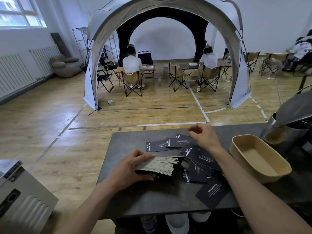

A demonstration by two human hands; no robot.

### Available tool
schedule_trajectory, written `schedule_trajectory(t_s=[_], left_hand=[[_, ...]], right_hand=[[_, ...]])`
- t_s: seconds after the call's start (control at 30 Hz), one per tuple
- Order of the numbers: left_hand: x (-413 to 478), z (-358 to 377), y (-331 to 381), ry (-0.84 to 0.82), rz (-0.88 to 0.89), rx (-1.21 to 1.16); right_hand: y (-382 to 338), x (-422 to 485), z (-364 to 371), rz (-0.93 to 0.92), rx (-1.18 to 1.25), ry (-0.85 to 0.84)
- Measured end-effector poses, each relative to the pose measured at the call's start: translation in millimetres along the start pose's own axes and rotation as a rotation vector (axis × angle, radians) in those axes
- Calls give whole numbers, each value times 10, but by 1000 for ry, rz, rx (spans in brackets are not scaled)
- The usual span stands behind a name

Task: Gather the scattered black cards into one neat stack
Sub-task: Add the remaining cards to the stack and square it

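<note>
A thick stack of black cards stands on its edge on the dark grey table, pale card edges facing up. My left hand grips its left end, fingers over the top and thumb under the front. Several loose black cards with white print lie scattered to the right and behind: one at the far left, an overlapping group, one alone near the front edge. My right hand reaches to the far cards, its fingers curled at a card's corner; whether it pinches the card is unclear.
A beige oblong tray sits on the table's right side, with a metal pot and lid behind it. A grey metal box stands at the lower left. Beyond the table are a tent, folding chairs and seated people.
</note>
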State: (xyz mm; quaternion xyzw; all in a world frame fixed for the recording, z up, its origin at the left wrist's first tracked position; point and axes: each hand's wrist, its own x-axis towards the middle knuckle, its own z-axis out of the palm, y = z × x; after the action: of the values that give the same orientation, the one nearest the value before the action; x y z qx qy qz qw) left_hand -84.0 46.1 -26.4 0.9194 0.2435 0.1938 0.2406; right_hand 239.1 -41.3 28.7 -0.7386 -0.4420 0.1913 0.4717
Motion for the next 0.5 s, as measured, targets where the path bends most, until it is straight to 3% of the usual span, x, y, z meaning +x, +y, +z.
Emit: schedule_trajectory(t_s=[0.07,0.17,0.37,0.5], left_hand=[[-6,-1,-5,18,-8,6],[-4,-8,18,38,-34,17],[-19,-43,87,32,-121,24],[-31,-58,116,3,-80,46]], right_hand=[[102,95,-4,-87,-308,-91],[169,52,102,-115,-505,-266],[-17,79,325,-225,-840,-212],[-60,160,343,-260,-847,-305]])
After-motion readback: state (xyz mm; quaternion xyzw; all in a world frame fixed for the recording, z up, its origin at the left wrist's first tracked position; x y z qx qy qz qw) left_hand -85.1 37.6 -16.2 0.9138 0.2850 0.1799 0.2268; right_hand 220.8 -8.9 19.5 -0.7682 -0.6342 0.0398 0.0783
